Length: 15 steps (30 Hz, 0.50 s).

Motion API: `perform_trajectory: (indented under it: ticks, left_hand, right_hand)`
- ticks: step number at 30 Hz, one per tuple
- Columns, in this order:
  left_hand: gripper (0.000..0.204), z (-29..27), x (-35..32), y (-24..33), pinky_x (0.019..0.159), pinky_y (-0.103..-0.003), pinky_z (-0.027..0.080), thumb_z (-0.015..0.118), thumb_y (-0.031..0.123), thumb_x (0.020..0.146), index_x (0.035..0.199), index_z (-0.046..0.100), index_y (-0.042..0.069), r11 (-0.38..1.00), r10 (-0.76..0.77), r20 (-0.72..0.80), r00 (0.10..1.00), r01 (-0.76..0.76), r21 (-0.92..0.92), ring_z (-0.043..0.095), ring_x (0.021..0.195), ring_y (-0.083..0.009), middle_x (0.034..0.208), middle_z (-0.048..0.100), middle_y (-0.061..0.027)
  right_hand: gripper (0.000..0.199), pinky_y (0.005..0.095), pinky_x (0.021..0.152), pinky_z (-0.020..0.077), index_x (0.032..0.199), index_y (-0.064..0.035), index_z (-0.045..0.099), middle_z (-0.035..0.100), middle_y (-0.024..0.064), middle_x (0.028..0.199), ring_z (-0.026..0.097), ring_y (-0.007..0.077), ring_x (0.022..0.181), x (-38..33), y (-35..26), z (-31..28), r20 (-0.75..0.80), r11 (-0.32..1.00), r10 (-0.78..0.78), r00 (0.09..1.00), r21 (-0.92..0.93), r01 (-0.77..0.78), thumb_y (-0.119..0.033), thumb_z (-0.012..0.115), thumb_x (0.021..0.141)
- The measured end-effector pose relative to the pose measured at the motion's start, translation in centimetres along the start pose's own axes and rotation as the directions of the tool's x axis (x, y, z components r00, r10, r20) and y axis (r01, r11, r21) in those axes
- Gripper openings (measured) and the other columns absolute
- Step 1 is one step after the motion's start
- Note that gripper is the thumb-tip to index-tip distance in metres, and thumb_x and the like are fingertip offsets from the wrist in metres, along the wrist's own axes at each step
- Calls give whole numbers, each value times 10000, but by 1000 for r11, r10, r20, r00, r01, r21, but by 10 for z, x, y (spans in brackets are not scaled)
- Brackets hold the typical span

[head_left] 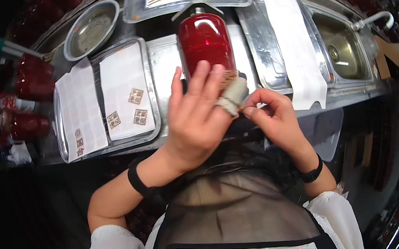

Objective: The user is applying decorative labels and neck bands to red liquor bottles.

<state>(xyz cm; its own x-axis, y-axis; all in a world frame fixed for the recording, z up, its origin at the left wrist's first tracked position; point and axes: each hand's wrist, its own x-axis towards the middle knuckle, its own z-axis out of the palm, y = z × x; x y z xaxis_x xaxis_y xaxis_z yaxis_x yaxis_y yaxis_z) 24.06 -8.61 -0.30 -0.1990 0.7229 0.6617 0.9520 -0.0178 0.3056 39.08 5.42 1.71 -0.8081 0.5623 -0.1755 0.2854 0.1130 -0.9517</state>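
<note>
A glossy dark red bottle (205,35) lies lengthwise in a dark metal holder (196,9) in front of me. Over its near part my left hand (195,112) is laid with fingers spread, the fingertips on or just above the red surface. A beige cloth-like wrap (234,94), bound round with a cord, sits at the left thumb; whether it covers the thumb or belongs to the bottle, I cannot tell. Right beside it my right hand (272,113) pinches a thin brownish strand (241,109) between thumb and forefinger. The bottle's near end is hidden behind my hands.
On the left, a metal tray (157,124) carries white sheets (123,84) with brown square labels. A metal bowl (92,31) stands behind it. A long white strip (292,35) crosses a tray at right, beside a sink (340,44) with a white tap (374,20). Red bottles (34,77) stand left.
</note>
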Motion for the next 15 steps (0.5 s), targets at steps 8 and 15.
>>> perform_trajectory:
  ticks: [8,15]
  left_hand:
    - [552,-27,-41,-12,1164,-638,220,826,183,796,1282,662,-19,970,-128,107,986,147,-193,461,1401,-432,1485,461,-324]
    - [473,-28,-57,-17,1162,-656,193,819,146,795,1242,701,46,985,-71,142,987,92,-148,454,1397,-462,1520,413,-329]
  right_hand:
    - [87,185,545,396,860,4,643,621,-25,782,496,-2,635,-12,-22,-12,36,997,82,996,1,-82,-57,693,896]
    - [64,194,592,446,828,9,631,620,-9,766,555,30,698,-14,-37,-13,14,999,39,999,-1,-39,-21,667,871]
